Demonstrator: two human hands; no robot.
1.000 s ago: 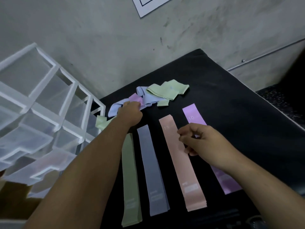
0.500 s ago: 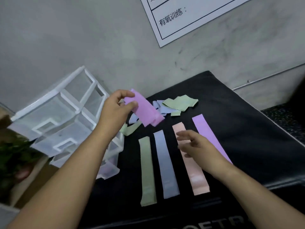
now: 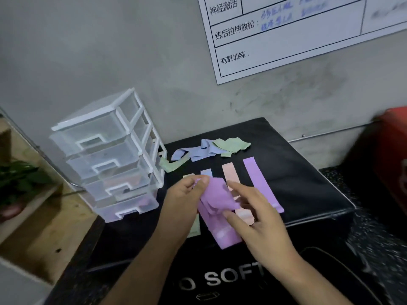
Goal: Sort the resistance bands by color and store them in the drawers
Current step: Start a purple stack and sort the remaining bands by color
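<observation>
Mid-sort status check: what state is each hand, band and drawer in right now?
Left hand, pinching the crumpled purple band.
Right hand, touching that band; grip unclear.
Flat purple band, laid straight on mat.
Pink band, flat, partly hidden.
Blue band, flat, mostly hidden.
Green band, flat, mostly hidden.
Pile, blue and green bands tangled, unsorted.
Drawers, all four appear shut.

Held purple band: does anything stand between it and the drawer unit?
Nothing visible does. The purple band, held by the left hand and right hand, has only mat between it and the drawer unit to its left. Whether a drawer is open enough cannot be told.
</observation>
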